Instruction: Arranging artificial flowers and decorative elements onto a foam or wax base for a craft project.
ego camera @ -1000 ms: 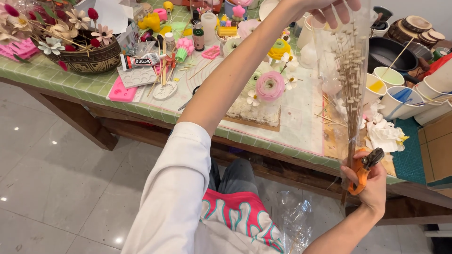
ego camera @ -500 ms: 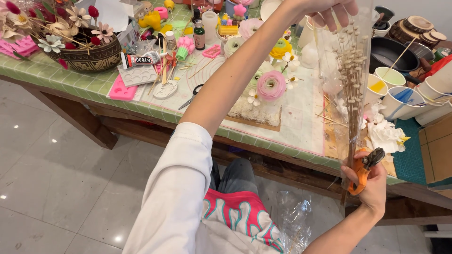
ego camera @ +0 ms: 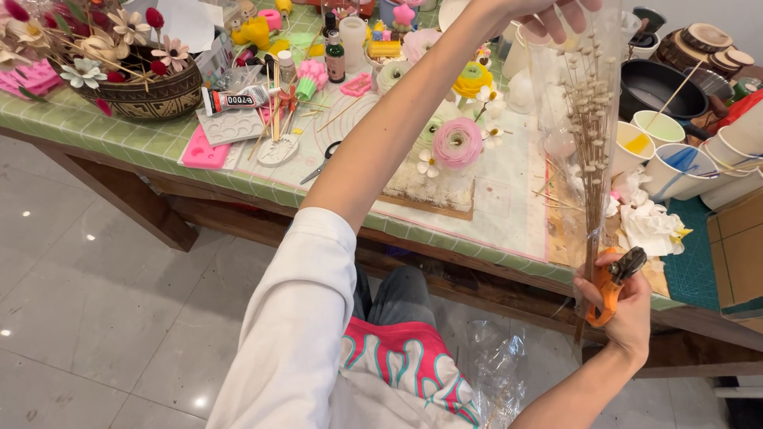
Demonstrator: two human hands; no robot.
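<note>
Desk (ego camera: 509, 202) tiled in green carries craft flowers, paper cups and a basket (ego camera: 143, 91) of blooms. Dried stems (ego camera: 592, 151) in a clear sleeve hang upright in front of it, long axis vertical, seed heads up and cut ends pointing at the floor. Left hand (ego camera: 556, 12) reaches high, arm stretched up across the view, its grip pinching the top of the sleeve. Right hand (ego camera: 628, 306) sits low by the desk edge, wrist bent, grip wrapped around orange snips (ego camera: 610, 286) whose blades meet the stems near their lower end; whether the blades are shut cannot be told.
</note>
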